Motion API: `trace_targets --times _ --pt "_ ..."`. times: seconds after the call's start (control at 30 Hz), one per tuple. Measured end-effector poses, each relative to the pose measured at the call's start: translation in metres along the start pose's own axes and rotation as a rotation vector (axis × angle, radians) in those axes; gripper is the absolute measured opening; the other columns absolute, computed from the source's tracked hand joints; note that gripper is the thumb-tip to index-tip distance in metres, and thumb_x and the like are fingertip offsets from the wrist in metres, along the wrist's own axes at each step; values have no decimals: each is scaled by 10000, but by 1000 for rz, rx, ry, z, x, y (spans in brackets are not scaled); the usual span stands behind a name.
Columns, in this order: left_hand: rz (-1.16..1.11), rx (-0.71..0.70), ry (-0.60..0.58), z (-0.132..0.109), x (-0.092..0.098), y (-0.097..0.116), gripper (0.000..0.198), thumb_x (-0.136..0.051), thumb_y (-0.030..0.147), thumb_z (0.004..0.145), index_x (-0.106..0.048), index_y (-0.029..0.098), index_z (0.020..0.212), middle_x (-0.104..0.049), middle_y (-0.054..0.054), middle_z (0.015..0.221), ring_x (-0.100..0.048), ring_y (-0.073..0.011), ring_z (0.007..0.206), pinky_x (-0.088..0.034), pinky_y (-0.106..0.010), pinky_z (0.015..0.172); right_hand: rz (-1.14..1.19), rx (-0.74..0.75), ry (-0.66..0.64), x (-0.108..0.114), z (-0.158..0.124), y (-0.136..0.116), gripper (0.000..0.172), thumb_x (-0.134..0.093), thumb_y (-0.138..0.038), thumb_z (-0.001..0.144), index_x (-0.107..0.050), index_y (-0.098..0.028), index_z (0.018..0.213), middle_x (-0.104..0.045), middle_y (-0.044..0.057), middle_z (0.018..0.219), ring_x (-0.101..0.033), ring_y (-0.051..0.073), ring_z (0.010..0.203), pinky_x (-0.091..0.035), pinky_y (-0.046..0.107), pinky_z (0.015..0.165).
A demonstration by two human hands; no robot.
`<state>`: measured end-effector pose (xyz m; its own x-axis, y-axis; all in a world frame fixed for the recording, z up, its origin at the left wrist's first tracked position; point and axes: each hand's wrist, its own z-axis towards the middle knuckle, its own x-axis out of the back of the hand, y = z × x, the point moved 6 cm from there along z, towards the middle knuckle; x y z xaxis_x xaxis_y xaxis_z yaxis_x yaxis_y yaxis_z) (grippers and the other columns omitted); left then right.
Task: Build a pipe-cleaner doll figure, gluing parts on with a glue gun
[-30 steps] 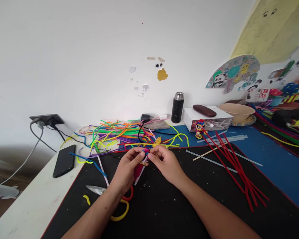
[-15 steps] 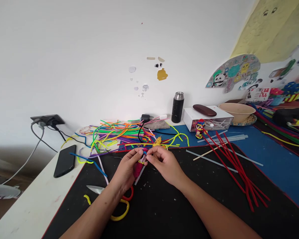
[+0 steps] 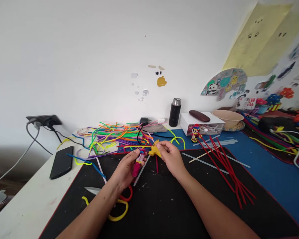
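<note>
My left hand [image 3: 129,166] is closed round a small pipe-cleaner figure [image 3: 137,166], magenta in its lower part, with a pale lilac middle, a yellow band and some blue and red at the top. Just to the right, the fingers of my right hand [image 3: 170,157] are wrapped round a yellow glue gun [image 3: 154,150], its handle partly hidden by the hand. A translucent glue stick [image 3: 142,170] slants over the black mat between the hands. Under my left forearm lie scissors [image 3: 121,212] with red and yellow handles, partly covered.
Many coloured pipe cleaners [image 3: 119,135] lie heaped behind the hands. Red pipe cleaners [image 3: 235,176] spread at the right, near a small finished figure [image 3: 195,133] and a white drawer box [image 3: 186,124]. A black flask [image 3: 175,113] stands by the wall; a phone [image 3: 61,162] lies left.
My right hand has left the figure and taken hold of the yellow glue gun. My left hand still holds the figure. The camera view has shifted slightly.
</note>
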<state>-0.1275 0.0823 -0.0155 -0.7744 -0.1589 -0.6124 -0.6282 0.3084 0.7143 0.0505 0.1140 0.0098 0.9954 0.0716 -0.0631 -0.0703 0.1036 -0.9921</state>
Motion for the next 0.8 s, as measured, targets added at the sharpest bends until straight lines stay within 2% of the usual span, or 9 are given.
trace_targets --times 0.13,0.3,0.4,0.47,0.53,0.63,0.8 --pt "-11 -10 -16 2 3 2 140 -818 172 829 -754 91 924 -785 -129 914 -730 -155 676 -622 -200 598 -145 62 -12 5 2 -8 442 -661 -623 883 -669 -186 949 -485 -48 633 -395 119 531 -300 256 516" --pt "-67 -28 -41 4 5 7 84 -775 158 866 -752 87 904 -781 -131 923 -738 -161 693 -631 -202 604 -664 157 -81 11 -6 -20 277 -626 -467 952 -693 -229 1077 -591 -23 722 -552 169 643 -380 280 615" --pt "-104 -24 -69 2 4 11 83 -768 163 873 -752 92 913 -774 -121 902 -738 -163 694 -628 -199 593 -987 143 -122 14 -8 -20 315 -651 -437 949 -684 -234 1187 -701 38 939 -654 217 801 -427 313 701" --pt "-122 -25 -70 1 4 13 77 -771 165 871 -747 99 903 -770 -112 881 -734 -159 684 -626 -197 586 -1152 153 -157 11 -7 -18 366 -665 -442 946 -673 -223 1240 -713 89 1118 -683 259 954 -445 334 772" --pt "-133 -33 -72 1 5 16 78 -772 162 871 -740 98 902 -768 -112 883 -732 -157 680 -627 -198 584 -1287 164 -192 6 -4 -14 400 -682 -457 940 -671 -213 1256 -696 123 1204 -672 296 1079 -452 344 824" --pt "-143 -39 -87 2 6 19 80 -751 151 887 -730 86 929 -766 -126 920 -737 -161 691 -629 -202 583 -1407 160 -224 -1 1 -6 407 -702 -457 929 -676 -200 1244 -697 141 1191 -656 319 1140 -461 353 865" --pt "-163 -26 -83 1 6 24 74 -663 135 949 -709 77 956 -756 -128 906 -726 -151 678 -622 -196 563 -1410 155 -232 -8 9 8 400 -724 -338 914 -656 -167 1270 -717 151 1205 -677 331 1127 -482 377 880"
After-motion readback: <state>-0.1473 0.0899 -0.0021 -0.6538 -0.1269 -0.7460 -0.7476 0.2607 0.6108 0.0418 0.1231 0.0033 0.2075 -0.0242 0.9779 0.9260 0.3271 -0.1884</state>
